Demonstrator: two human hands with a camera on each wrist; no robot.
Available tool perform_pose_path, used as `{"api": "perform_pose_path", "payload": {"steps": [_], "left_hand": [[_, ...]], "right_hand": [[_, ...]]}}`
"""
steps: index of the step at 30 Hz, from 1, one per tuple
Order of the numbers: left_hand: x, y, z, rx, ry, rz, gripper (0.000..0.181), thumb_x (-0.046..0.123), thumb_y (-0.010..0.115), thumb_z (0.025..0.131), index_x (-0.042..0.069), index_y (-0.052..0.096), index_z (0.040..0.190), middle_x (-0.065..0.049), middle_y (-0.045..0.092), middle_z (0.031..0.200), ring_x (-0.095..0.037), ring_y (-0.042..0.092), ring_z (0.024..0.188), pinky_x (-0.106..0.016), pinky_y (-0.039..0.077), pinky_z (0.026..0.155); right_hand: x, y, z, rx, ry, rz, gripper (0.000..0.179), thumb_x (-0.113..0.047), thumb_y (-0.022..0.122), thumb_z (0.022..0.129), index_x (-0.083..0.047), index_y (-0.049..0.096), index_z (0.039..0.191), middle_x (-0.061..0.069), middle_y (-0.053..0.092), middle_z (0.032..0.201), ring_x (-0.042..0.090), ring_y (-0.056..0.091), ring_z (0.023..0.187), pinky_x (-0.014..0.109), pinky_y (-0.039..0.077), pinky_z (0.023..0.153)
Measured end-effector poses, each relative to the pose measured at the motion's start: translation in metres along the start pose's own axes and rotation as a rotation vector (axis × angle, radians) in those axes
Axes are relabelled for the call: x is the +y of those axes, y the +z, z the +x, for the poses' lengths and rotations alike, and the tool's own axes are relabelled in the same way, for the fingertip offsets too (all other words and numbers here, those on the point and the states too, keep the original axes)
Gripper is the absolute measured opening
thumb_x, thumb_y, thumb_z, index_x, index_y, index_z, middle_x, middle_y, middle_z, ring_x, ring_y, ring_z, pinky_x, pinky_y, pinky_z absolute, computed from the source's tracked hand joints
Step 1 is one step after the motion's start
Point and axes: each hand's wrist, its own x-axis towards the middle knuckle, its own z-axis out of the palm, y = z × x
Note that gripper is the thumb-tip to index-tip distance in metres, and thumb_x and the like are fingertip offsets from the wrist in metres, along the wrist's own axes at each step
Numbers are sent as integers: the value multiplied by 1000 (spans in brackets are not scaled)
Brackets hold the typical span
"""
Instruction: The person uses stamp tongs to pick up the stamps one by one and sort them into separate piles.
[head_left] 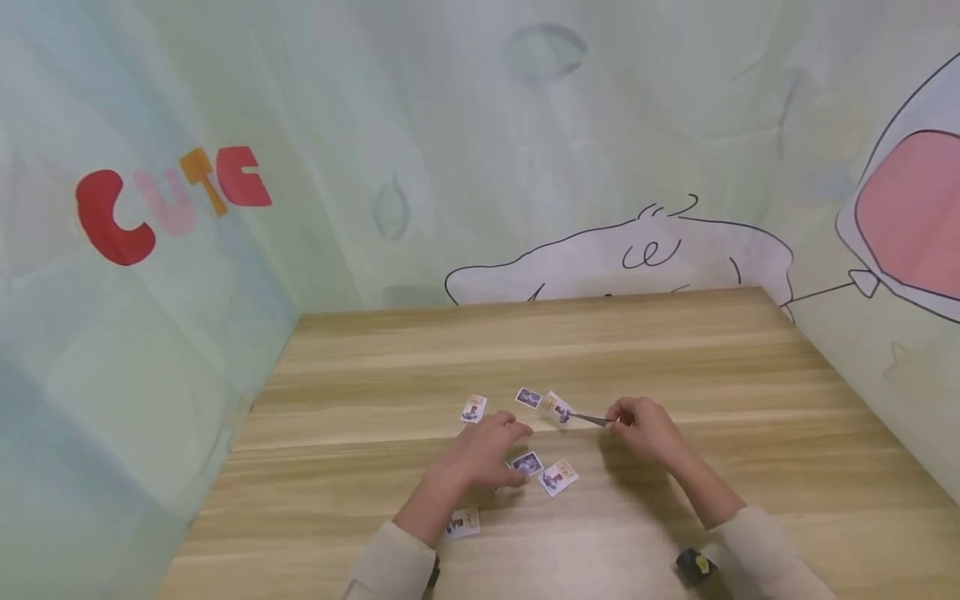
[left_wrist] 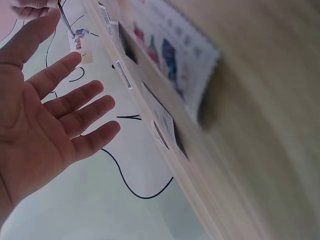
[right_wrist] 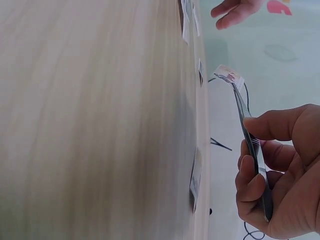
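My right hand (head_left: 647, 429) pinches a pair of metal tweezers (right_wrist: 252, 140) between thumb and fingers. At the tweezers' tips hangs a postage stamp (right_wrist: 229, 76) with a small coloured picture; the left wrist view shows this stamp (left_wrist: 80, 47) raised above the tabletop. My left hand (head_left: 483, 454) hovers over the table with its fingers spread, holding nothing. Around it lie a purple stamp (head_left: 527, 463), a pale stamp (head_left: 558, 477), another pale stamp (head_left: 474, 408) and a partly hidden stamp (head_left: 463, 522) by the left forearm.
A small purple stamp (head_left: 529, 397) lies beyond the hands. The wood-grain table (head_left: 750, 375) meets a printed fabric backdrop (head_left: 450, 167) at its back and sides. Near the right sleeve is a small black object (head_left: 693, 566).
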Motion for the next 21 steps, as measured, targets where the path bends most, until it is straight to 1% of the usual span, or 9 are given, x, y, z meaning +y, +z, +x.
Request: {"api": "perform_pose_path", "payload": {"steps": [4,9,15,21], "left_hand": [[1,-5,6,0,10,14,63,36,75,74,14,54,129,-11,48,132,-26,47,116,-42,40,95],[2,-6,13,1,14,17,64,35,76,73,14,54,129,-9,48,130,-24,48,115,-40,42,93],[4,-8,21,-3,10,-3,63,35,76,73,14,55,129,-6,50,129,-23,48,114,-39,41,94],[4,-6,27,-17,11,-1,61,34,74,74,13,55,128,-7,49,131,-24,46,117,-40,40,95]], "right_hand": [[4,-6,-2,3,10,9,4,-1,61,81,0,62,85,2,53,67,17,46,60,30,41,51],[9,-13,-5,9,30,27,7,1,60,82,0,63,87,3,55,68,16,49,58,28,43,48],[17,-20,-4,40,41,14,8,0,60,80,1,64,87,3,55,69,18,49,63,31,43,54],[25,-26,-4,48,65,21,9,-2,60,80,0,64,88,4,57,72,20,49,66,32,42,57]]}}
